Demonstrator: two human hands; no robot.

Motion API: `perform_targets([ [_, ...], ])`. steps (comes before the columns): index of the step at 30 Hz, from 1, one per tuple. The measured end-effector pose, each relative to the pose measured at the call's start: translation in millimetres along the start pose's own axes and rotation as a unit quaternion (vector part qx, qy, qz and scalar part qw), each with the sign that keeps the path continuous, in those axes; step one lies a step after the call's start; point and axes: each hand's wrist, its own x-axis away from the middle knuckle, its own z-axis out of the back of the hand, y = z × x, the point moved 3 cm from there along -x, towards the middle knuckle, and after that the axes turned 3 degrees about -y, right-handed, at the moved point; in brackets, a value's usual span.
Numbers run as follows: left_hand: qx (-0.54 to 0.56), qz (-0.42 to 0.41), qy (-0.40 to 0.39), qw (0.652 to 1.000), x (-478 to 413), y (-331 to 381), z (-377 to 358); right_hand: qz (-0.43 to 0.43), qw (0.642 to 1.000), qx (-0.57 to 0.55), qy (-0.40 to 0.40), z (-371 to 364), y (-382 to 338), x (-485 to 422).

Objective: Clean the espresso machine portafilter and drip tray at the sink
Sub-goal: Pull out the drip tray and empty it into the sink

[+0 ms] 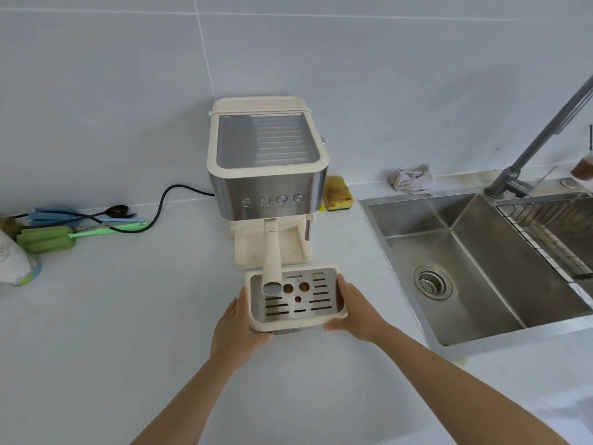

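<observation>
Your left hand (236, 326) and right hand (353, 311) hold the drip tray (298, 321) by its two sides. Just behind your grip stands the espresso machine (268, 162), its portafilter handle (271, 252) reaching over the tray's back left. The sink (417, 216) lies right of your grip, the brushes (48, 237) well left.

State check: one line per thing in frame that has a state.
drip tray, out of the machine, held at both sides
portafilter, mounted in the machine, handle pointing out over the tray
left hand, grips the tray's left side
right hand, grips the tray's right side
espresso machine, tray bay vacant; power cannot tell
faucet, off, no water running
sink, strainer seated in drain
</observation>
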Motion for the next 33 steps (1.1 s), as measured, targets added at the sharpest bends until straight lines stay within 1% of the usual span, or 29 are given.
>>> perform_targets([
  [4, 0.026, 0.011, -0.005, 1.000, 29, 14, -30, 0.019, 1.000, -0.007, -0.007, 9, 22, 35],
  [8, 0.042, 0.025, 0.000, 0.999, 57, 32, -62, 0.018, 1.000, 0.007, -0.013, 20, 44, 68],
  [15, 0.032, 0.042, -0.002, 0.999, 96, 57, -98, 0.006, 0.999, 0.012, -0.044, 26, 75, 110],
  [26, -0.042, 0.068, -0.024, 0.997, 111, 70, -110, -0.010, 0.999, 0.028, -0.046, 22, 93, 126],
  [33, -0.061, 0.069, -0.053, 0.994, 112, 70, -107, -0.028, 0.998, 0.033, -0.050, 21, 93, 128],
])
